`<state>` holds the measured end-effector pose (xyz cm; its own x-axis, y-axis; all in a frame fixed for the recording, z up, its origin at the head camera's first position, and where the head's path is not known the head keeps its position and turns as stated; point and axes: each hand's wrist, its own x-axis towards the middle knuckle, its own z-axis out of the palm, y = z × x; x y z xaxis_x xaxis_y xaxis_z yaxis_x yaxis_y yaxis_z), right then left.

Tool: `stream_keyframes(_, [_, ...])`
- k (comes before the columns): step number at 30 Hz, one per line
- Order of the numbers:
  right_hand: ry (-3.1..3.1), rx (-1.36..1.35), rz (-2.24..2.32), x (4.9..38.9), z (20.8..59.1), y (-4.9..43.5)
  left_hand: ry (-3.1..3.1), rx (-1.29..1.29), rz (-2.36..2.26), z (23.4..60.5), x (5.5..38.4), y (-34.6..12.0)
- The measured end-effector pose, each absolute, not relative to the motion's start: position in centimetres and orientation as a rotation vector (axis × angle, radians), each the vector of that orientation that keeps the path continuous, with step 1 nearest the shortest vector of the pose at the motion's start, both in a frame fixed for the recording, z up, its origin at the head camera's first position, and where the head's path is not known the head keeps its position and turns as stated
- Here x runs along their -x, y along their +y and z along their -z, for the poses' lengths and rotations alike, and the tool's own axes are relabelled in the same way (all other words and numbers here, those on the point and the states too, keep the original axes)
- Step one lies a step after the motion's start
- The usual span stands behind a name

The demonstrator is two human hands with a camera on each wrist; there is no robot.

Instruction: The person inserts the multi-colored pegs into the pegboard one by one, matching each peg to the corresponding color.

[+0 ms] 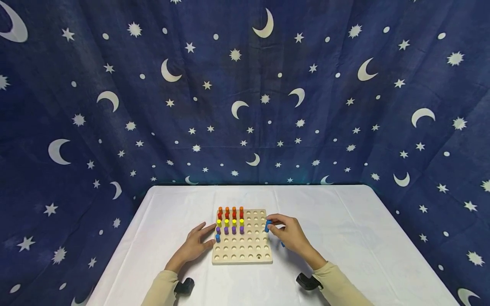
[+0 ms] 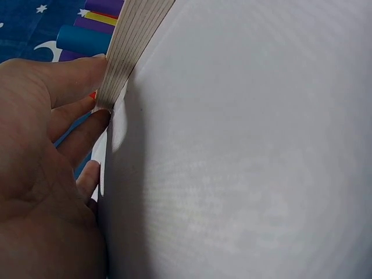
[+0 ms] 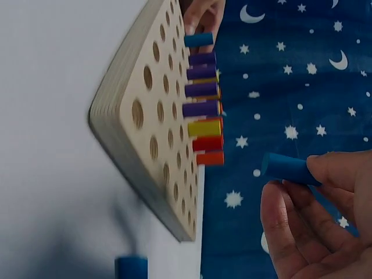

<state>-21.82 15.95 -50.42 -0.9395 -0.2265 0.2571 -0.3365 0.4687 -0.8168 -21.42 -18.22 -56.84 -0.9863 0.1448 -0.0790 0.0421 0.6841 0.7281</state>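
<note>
A wooden pegboard (image 1: 242,260) with rows of round holes lies on the table. Its upper left part carries rows of orange, red, yellow and purple pegs (image 1: 234,230), and one blue peg (image 1: 217,238) stands below the purple row. My right hand (image 1: 289,233) pinches another blue peg (image 3: 289,168) between thumb and fingers, above the board's right edge. My left hand (image 1: 196,246) touches the board's left edge, its fingers fairly straight; in the left wrist view the thumb and fingertips meet the board's side (image 2: 125,55).
A loose blue peg (image 3: 131,267) lies on the table right of the board, partly under my right hand in the head view. White cloth (image 1: 344,238) covers the table. A dark blue curtain (image 1: 245,127) with moons and stars hangs behind.
</note>
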Motion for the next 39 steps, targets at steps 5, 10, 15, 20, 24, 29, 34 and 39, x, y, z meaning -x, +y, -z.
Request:
stream_keyframes(5, [-2.58, -0.574, -1.488, 21.6, 50.5, 14.6, 2.768, -0.151, -1.196, 56.8, 21.4, -18.3])
stream_keyframes(10, [-2.571, -0.648, -1.503, 21.5, 50.4, 13.4, 2.767, -0.163, -1.214, 56.7, 21.3, -18.2])
stream_keyframes(15, [-2.546, -0.672, -1.567, 21.3, 50.4, 12.1, 2.769, -0.173, -1.221, 56.4, 21.2, -18.2])
stream_keyframes(20, [-2.548, -0.662, -1.647, 21.1, 50.9, 10.8, 2.766, -0.175, -1.213, 56.3, 21.1, -18.2])
stream_keyframes(24, [-2.553, -0.611, -1.678, 21.2, 51.2, 9.7, 2.765, -0.167, -1.21, 56.2, 21.1, -18.2])
stream_keyframes(29, [-2.515, -0.585, -1.696, 21.3, 51.7, 8.6, 2.764, -0.157, -1.217, 56.2, 21.3, -18.1])
stream_keyframes(34, [-2.498, -0.581, -1.651, 21.4, 52.3, 7.4, 2.759, -0.15, -1.213, 56.4, 21.4, -18.1])
stream_keyframes(39, [-2.483, -0.588, -1.648, 21.2, 52.4, 6.2, 2.768, -0.171, -1.216, 56.4, 21.3, -18.2])
